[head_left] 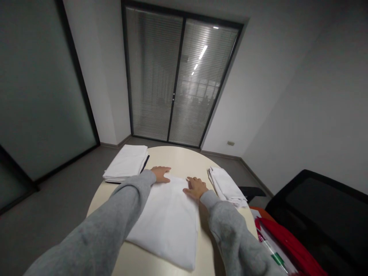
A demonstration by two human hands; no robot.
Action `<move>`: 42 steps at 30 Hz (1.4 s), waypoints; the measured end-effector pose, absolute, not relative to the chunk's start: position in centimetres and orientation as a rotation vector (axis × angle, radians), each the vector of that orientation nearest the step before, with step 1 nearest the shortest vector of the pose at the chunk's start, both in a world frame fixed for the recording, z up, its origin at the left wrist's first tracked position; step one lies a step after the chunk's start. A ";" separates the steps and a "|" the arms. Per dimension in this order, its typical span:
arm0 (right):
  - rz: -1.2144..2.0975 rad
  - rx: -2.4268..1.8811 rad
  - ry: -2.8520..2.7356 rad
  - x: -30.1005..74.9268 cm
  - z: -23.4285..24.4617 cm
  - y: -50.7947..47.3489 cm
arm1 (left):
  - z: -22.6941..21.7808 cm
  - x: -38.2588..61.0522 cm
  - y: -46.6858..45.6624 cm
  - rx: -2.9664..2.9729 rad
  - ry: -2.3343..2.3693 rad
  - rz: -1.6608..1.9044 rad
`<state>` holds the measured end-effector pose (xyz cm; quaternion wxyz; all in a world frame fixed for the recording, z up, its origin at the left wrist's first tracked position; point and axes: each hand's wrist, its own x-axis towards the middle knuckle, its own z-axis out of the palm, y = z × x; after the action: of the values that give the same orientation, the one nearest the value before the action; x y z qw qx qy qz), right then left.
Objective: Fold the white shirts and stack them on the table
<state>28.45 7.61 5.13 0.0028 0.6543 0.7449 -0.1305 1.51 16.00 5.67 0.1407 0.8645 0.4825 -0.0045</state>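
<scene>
white cloth [169, 222] at frame centre, pressed by left hand [161, 173] and right hand [196, 187], both flat open, gripping nothing; even pressure should keep creases out.

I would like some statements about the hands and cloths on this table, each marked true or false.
1. Both the left hand and the right hand lie flat on the spread white cloth. True.
2. The left hand holds a cup. False: it rests open on the cloth.
3. A folded stack of white cloths lies on the left of the table. True.
4. The table is square. False: its edge is round.
5. A smaller pile of white cloths lies to the right of the right hand. True.
</scene>
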 end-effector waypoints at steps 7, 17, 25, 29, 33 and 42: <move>-0.647 1.892 2.235 28.0 7.8 11.9 | 7.7 3.8 17.9 2.433 1.312 -0.244; -0.248 1.945 2.447 27.7 12.5 9.8 | 11.9 2.0 16.7 2.578 1.260 0.107; 0.312 2.000 2.684 26.4 13.1 1.1 | 13.5 -0.3 4.9 2.955 1.360 0.862; 0.090 1.962 2.740 25.7 11.6 0.3 | 8.2 0.9 -4.0 3.077 0.988 0.913; -0.056 1.960 2.772 25.4 11.7 1.8 | 3.5 2.7 -5.9 2.866 1.010 0.427; -0.198 1.033 3.474 26.2 7.4 -4.8 | 2.0 3.3 -3.7 2.536 1.072 0.426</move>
<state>26.21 -4.82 7.42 -0.2417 0.2763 0.9287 -0.0529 3.32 -3.71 2.00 0.1771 0.8958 0.3787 0.1506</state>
